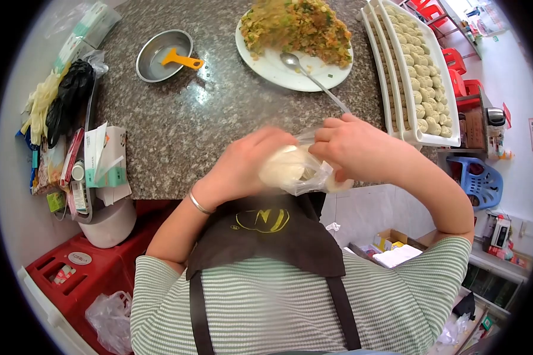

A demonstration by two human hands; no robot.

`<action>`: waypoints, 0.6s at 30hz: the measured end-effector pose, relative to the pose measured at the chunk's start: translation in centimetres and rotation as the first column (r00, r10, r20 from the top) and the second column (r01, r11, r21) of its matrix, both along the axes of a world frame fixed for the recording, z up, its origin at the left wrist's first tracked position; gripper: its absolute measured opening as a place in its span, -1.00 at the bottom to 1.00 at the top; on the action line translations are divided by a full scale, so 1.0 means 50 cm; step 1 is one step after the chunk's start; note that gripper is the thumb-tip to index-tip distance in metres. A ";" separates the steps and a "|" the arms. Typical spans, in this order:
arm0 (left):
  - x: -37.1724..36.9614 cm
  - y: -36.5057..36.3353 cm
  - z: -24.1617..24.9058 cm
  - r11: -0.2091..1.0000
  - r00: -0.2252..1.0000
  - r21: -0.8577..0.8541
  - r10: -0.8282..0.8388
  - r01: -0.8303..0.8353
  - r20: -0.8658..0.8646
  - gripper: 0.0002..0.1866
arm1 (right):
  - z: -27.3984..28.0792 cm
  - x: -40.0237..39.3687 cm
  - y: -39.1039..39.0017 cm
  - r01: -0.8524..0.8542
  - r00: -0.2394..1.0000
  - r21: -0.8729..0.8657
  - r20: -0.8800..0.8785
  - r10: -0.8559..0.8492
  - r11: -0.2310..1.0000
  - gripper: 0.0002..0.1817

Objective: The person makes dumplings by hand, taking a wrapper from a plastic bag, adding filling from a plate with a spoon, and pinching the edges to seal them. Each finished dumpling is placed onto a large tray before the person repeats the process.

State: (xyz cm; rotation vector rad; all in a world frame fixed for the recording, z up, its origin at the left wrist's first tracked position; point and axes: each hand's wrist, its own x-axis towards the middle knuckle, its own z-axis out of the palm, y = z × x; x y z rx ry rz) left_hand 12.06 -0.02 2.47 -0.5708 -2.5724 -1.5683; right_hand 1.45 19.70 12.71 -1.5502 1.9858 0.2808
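At the counter's front edge, my left hand (246,158) is wrapped round a pale, dough-like piece (283,168) with clear plastic about it. My right hand (352,145) has its fingers closed on the clear plastic bag (314,178), just right of the left hand. Part of another pale piece (339,184) shows beneath the right hand. Beyond the hands, a white plate (272,72) holds a heap of chopped filling (296,29), and a metal spoon (307,72) rests on it with its handle pointing toward my right hand.
The speckled counter (219,112) carries a metal bowl (151,66) with an orange-handled scraper (182,59). Stacked white trays (417,135) of shaped buns (423,77) stand at the right. Gloves (41,103), a tissue box (109,154) and a white tub (109,225) are at the left.
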 end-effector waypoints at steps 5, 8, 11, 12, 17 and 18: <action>0.002 0.000 0.007 1.000 1.000 -0.013 -0.002 0.002 0.026 -0.45 | 0.010 0.018 0.025 -0.033 0.996 -0.018 -0.080 0.032 0.999 -0.52; 0.007 0.003 0.000 0.997 0.997 -0.052 0.046 -0.050 -0.063 -0.45 | 0.011 0.016 0.054 0.003 1.000 -0.229 0.016 0.001 0.973 -0.51; 0.006 -0.007 0.000 0.999 1.000 -0.031 0.029 -0.029 0.006 -0.36 | -0.006 0.009 0.086 0.117 0.985 -0.297 0.155 -0.073 0.948 -0.49; 0.001 -0.018 0.010 0.997 0.992 0.010 -0.081 0.080 0.097 -0.22 | -0.003 0.006 0.093 0.193 0.966 -0.320 0.230 -0.121 0.928 -0.48; -0.053 -0.052 0.017 0.604 0.866 0.788 -0.452 0.118 0.216 0.47 | 0.040 -0.031 0.101 0.489 0.861 -0.543 0.425 -0.279 0.682 -0.41; -0.085 -0.046 0.028 0.607 0.873 0.784 -0.445 0.129 0.201 0.47 | 0.044 -0.035 0.093 0.557 0.828 -0.628 0.467 -0.310 0.544 -0.39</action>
